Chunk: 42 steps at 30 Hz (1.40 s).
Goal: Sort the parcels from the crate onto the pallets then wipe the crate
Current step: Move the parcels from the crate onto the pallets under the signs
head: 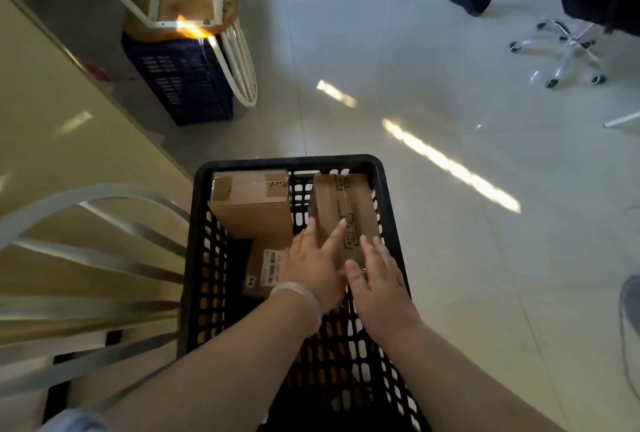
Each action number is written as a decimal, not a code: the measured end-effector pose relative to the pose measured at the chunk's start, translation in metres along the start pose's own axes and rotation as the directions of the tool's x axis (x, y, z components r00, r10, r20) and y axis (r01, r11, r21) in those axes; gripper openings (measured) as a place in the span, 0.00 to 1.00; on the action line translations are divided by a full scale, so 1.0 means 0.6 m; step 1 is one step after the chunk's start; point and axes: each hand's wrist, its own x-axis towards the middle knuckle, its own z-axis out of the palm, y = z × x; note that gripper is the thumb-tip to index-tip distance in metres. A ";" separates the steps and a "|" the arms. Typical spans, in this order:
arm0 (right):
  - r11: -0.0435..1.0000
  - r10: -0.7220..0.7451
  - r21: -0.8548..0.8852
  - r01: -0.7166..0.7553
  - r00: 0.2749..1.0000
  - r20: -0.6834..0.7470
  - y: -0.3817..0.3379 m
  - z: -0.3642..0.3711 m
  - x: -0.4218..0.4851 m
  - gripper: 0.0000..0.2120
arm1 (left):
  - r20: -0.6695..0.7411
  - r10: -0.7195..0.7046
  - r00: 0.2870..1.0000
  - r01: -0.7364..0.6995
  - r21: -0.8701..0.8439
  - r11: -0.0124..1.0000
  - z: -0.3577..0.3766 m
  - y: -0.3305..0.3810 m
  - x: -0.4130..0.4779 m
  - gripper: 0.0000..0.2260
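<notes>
Both hands are stretched into the black crate (291, 161), with the forearms extended side by side from the lower edge. The left hand (311, 265) is held flat, its fingers (341, 229) straight and slightly spread, laid on top of the right-hand parcel (343, 196). The right hand (377, 282) is likewise kept unclenched over that parcel's near end; actual contact cannot be told. A second parcel (251, 203) is seen in the far left corner, and a labelled parcel (265, 269) is partly hidden by the left hand. Print on the tape is blurred.
</notes>
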 end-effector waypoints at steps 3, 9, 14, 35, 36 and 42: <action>0.999 0.037 0.009 -0.037 0.999 -0.003 0.004 0.009 0.009 0.29 | 0.069 -0.024 0.997 0.021 0.047 0.999 0.005 -0.004 0.024 0.36; 0.996 0.071 0.050 -0.070 0.997 -0.031 0.011 0.022 0.022 0.31 | 0.140 -0.041 0.989 0.037 0.032 0.999 0.021 -0.040 0.013 0.29; 0.957 0.140 0.255 -0.140 0.990 0.018 0.010 0.028 0.051 0.35 | 0.118 -0.027 0.993 0.044 -0.150 0.988 0.025 -0.055 0.007 0.29; 0.863 -0.071 0.505 -0.020 0.985 0.159 -0.066 -0.078 -0.103 0.17 | -0.156 -0.344 0.926 0.203 -0.563 0.801 -0.076 0.005 -0.170 0.43; 0.889 -0.088 0.456 0.031 0.991 0.105 -0.066 -0.085 -0.107 0.19 | -0.165 -0.338 0.927 0.166 -0.627 0.761 -0.080 0.004 -0.183 0.42; 0.937 -0.168 0.313 0.153 0.986 0.021 -0.072 -0.150 -0.139 0.34 | -0.048 -0.266 0.963 0.017 -0.972 0.236 -0.106 0.022 -0.263 0.37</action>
